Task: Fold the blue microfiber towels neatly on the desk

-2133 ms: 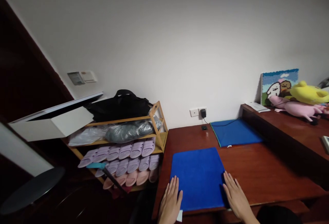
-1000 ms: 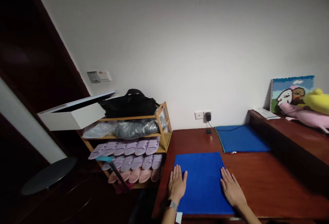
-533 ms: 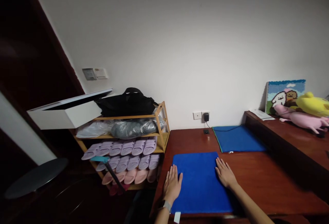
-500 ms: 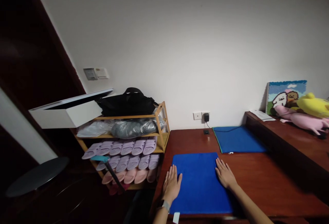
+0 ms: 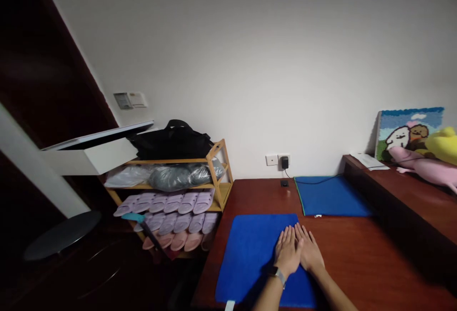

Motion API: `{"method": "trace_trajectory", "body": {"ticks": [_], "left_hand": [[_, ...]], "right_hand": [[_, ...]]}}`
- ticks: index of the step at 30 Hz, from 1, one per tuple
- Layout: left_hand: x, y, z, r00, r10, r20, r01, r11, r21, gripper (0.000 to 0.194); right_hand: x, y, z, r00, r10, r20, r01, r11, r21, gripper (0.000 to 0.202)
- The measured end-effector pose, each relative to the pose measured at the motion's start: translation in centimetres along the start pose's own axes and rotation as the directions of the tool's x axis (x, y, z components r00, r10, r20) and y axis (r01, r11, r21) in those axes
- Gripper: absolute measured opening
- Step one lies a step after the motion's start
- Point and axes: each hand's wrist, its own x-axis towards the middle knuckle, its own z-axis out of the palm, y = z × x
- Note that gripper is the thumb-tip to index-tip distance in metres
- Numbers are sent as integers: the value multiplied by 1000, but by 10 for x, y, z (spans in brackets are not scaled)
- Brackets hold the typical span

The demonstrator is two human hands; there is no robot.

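A bright blue cloth (image 5: 250, 254) lies spread flat on the reddish-brown wooden table (image 5: 357, 249), with a white tag at its near left corner. My left hand (image 5: 287, 251), a watch on its wrist, rests flat on the cloth's right half with fingers stretched forward. Right beside it, my right hand (image 5: 310, 251) lies flat along the cloth's right edge, the thumbs touching or overlapping. Neither hand grasps anything. Farther back on the table is a second blue cloth (image 5: 332, 197) with a green edge.
A black plug (image 5: 284, 162) sits in the wall socket, its cord crossing the second cloth. At left stands a wooden shoe rack (image 5: 223, 197) with purple slippers (image 5: 171, 202), a black bag (image 5: 174, 142) and a white box (image 5: 93, 156). Plush toys (image 5: 424, 163) lie on the raised ledge at right.
My left hand has moved from the cloth's left edge across to its right side, beside my right hand. The right hand stays at the right edge. The view has shifted slightly.
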Motion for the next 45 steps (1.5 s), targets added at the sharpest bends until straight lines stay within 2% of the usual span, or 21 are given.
{"method": "trace_trajectory", "body": {"ticks": [2, 4, 8, 10, 13, 16, 20, 23, 26, 30, 33, 35, 38, 42, 44, 45], "left_hand": [[-3, -24, -9, 1000, -1, -3, 1, 999, 54, 72], [-12, -59, -26, 999, -30, -20, 32, 994, 102, 73], [-34, -135, -67, 980, -193, -57, 200, 964, 177, 78], [-45, -167, -81, 963, -254, -86, 267, 941, 207, 77], [-55, -199, -89, 951, -285, -117, 305, 928, 216, 78], [-58, -210, -85, 950, -279, -140, 303, 933, 195, 80], [-58, -210, -80, 951, -265, -158, 292, 939, 180, 79], [-57, -209, -79, 951, -262, -164, 290, 941, 177, 80], [-58, -210, -78, 951, -259, -172, 289, 940, 181, 78], [-60, -215, -81, 950, -261, -172, 292, 937, 193, 73], [-60, -207, -89, 956, -250, -151, 280, 931, 233, 72], [-54, -189, -93, 966, -208, -153, 241, 938, 250, 72], [-27, -139, -84, 987, -83, -135, 111, 971, 212, 71], [19, -64, -45, 995, 88, -37, -83, 991, 105, 71], [35, -42, -27, 996, 94, -1, -94, 993, 68, 72], [39, -38, -21, 996, 88, 12, -88, 994, 62, 72]], "right_hand": [[1, -3, -2, 999, 39, 8, -39, 999, 29, 64], [2, -7, -5, 997, 81, 11, -82, 995, 49, 66], [2, -9, -6, 994, 106, 3, -106, 993, 60, 67], [2, -7, -4, 994, 105, 1, -105, 992, 63, 68], [2, -5, 0, 994, 109, 4, -109, 993, 54, 69], [3, -2, 5, 993, 117, 3, -117, 992, 40, 68], [13, 0, 1, 988, 156, 6, -156, 987, 36, 67], [30, -2, -7, 987, 159, -9, -158, 987, 32, 68], [47, -5, -11, 990, 139, 27, -140, 990, 10, 69], [56, -7, -1, 990, 141, 9, -141, 990, 4, 68], [53, -7, 6, 990, 140, -26, -140, 990, 10, 68], [51, -7, 6, 990, 140, -24, -140, 990, 22, 68], [50, -7, 1, 989, 143, -20, -143, 989, 44, 68], [50, -6, -2, 992, 126, -15, -125, 991, 40, 67], [49, -5, -1, 995, 99, -15, -98, 995, 28, 66], [49, -5, -1, 996, 89, -16, -89, 996, 23, 65]]}}
